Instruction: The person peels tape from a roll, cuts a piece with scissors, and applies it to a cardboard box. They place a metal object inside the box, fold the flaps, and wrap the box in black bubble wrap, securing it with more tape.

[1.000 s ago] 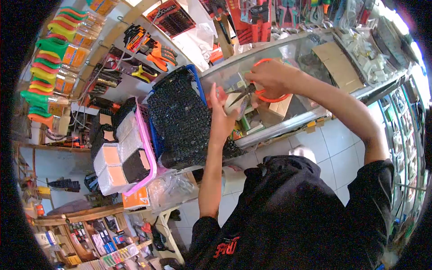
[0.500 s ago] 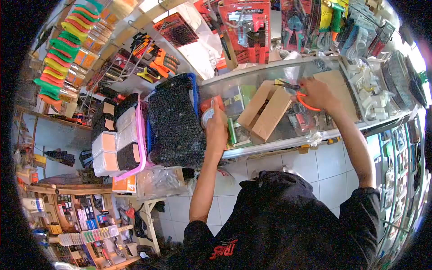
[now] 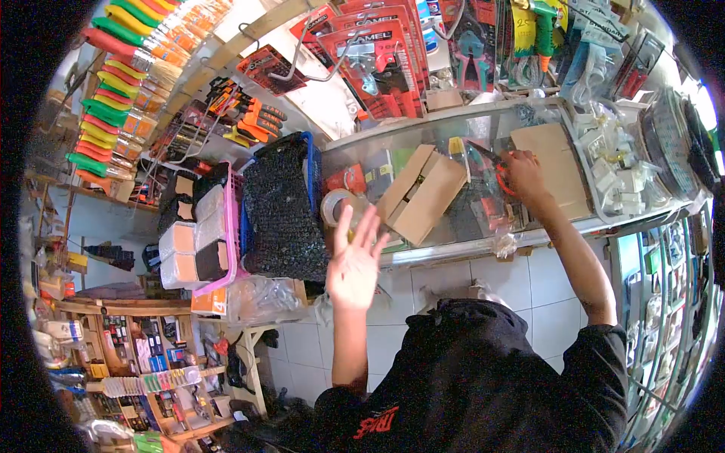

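My left hand [image 3: 352,272] is raised, palm up with the fingers spread, and holds nothing. Just beyond its fingertips a roll of tape [image 3: 326,208] lies on the glass counter, beside the blue basket. My right hand [image 3: 524,175] grips orange-handled scissors [image 3: 501,178], their dark blades pointing up and left over the counter; the fingers cover much of the handles. Between the two hands sits a small cardboard box [image 3: 432,202], tilted at an angle, with a seam along its top.
The glass-topped counter [image 3: 483,226] also bears a flat cardboard piece [image 3: 555,170] at the right. On the left stand a blue basket [image 3: 314,162] heaped with black packs and a pink basket [image 3: 236,226] of wrapped packs. Packaged tools [image 3: 377,68] hang above the counter's far edge.
My left hand has let go of the tape roll, drawn back toward me and turned palm up. My right hand with the scissors has shifted slightly left and lower. The view has moved a little.
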A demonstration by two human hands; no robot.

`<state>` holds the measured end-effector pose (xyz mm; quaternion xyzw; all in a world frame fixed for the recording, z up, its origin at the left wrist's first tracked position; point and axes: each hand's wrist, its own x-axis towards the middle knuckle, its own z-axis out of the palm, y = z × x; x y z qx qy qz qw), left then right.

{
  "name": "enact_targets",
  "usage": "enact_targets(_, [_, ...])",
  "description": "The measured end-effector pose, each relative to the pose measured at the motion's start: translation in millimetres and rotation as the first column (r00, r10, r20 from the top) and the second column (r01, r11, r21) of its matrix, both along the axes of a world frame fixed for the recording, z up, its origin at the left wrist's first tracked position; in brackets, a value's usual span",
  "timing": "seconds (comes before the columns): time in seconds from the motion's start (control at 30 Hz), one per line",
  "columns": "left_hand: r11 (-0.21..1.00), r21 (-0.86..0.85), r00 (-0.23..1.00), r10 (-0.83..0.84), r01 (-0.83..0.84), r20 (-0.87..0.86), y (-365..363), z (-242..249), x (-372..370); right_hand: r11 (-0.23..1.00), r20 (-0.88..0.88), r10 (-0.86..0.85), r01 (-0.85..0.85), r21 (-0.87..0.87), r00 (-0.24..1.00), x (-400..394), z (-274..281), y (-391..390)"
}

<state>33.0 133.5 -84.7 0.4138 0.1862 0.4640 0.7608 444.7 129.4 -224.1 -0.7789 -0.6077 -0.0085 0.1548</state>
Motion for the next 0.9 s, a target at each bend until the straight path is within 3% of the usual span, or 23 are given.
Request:
enact_targets(0.03, [0.999, -0.001, 0.998, -0.051, 0.051, 0.039, -13, 3, 6, 1.0, 0.072, -0.001, 0.0, 0.011, 0.997, -7, 8, -4])
enact_targets(0.13, [0.97, -0.024, 0.955, -0.232, 0.24, 0.187, -48, 1, 25, 0.991, 0.009, -0.032, 0.033, -0.131, 0.999, -26, 46, -16])
enact_targets(0.23, [0.948, -0.068, 0.916, -0.281, 0.312, 0.287, -76, -2, 47, 0.996, -0.129, -0.08, 0.084, 0.029, 0.988, -33, 45, -27])
enact_targets(0.33, [0.94, -0.074, 0.913, -0.301, 0.332, 0.275, -94, -8, 64, 0.911, -0.31, 0.116, 0.024, 0.411, 0.944, -55, 67, -47])
enact_targets(0.37, [0.943, -0.069, 0.922, -0.301, 0.326, 0.244, -98, -10, 69, 0.945, -0.672, 0.212, 0.026, 0.325, 0.71, -67, 82, -59])
enact_targets(0.4, [0.945, -0.065, 0.93, -0.301, 0.321, 0.211, -103, -12, 75, 0.971, -0.912, 0.229, -0.012, 0.239, 0.34, -80, 96, -74])
enact_targets(0.47, [0.94, -0.113, 0.932, -0.295, 0.323, 0.211, -111, -18, 86, 0.964, -0.965, 0.247, -0.079, 0.254, -0.089, -104, 116, -102])
enact_targets(0.57, [0.942, -0.161, 0.95, -0.269, 0.294, 0.158, -122, -26, 103, 0.961, -0.894, 0.253, -0.016, 0.278, -0.369, -125, 115, -127])
enact_targets(0.9, [0.923, -0.212, 0.947, -0.309, 0.322, 0.092, -131, -40, 137, 0.976, -0.834, 0.19, 0.188, 0.105, -0.518, -111, 101, -148])
